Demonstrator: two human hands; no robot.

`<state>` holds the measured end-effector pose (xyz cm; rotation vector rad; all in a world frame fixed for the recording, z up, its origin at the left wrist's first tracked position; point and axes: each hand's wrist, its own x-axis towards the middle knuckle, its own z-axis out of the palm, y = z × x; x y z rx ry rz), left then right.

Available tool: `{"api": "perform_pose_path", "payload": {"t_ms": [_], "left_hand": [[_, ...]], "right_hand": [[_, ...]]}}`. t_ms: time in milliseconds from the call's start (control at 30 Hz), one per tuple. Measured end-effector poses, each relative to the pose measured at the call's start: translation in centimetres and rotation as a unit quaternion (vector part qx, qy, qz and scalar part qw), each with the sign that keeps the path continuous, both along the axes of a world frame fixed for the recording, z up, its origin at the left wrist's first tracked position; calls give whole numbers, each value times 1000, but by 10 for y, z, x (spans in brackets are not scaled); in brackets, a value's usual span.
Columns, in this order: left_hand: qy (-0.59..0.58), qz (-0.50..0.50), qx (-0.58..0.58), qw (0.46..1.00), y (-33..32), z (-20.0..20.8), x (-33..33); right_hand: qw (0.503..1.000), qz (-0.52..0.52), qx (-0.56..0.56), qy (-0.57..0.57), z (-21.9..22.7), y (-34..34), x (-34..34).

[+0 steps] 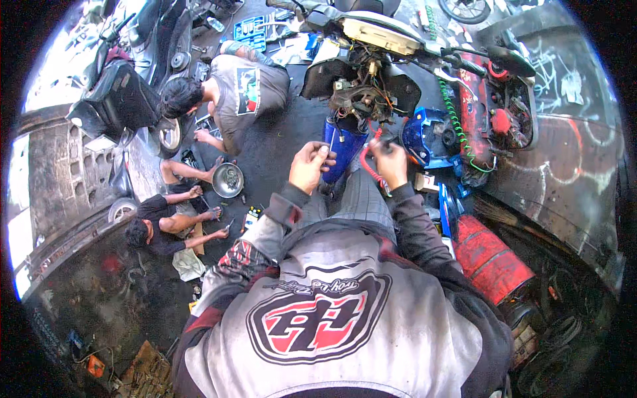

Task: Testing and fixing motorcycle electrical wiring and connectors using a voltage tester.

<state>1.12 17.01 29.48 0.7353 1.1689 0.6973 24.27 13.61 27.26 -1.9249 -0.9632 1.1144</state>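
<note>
My left hand (309, 167) is closed, thumb and fingers pinching a small thin metal part (332, 141) held upright. Beside it on the right, my right hand (391, 164) wraps round a dark air tool (382, 143), which looks like a blow gun; its nozzle is hard to make out. A red coiled hose (367, 166) loops down next to that hand. Below and beyond both hands is a blue body panel (342, 147), under the stripped front of a scooter (363, 99) with bare wiring.
Two people work at the left, one bent over in a grey shirt (245, 99), another seated near a metal bowl (229, 180). On the right are a blue fairing (419, 136), a red compressor tank (472, 106) with a green coiled hose (453, 109), and a red drum (491, 259).
</note>
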Motion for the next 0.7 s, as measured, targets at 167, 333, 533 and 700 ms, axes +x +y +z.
{"api": "perform_pose_path", "payload": {"t_ms": [167, 333, 533, 700], "left_hand": [[86, -141, 92, 982, 38, 4, 51], [253, -193, 412, 854, 74, -12, 116], [306, -304, 496, 753, 107, -37, 162], [344, -358, 542, 678, 114, -50, 169]], "right_hand": [[974, -195, 101, 58, -66, 36, 55], [976, -97, 132, -141, -87, 66, 65], [976, -129, 160, -75, -125, 73, 65], [975, -147, 151, 64, -116, 67, 60]]}}
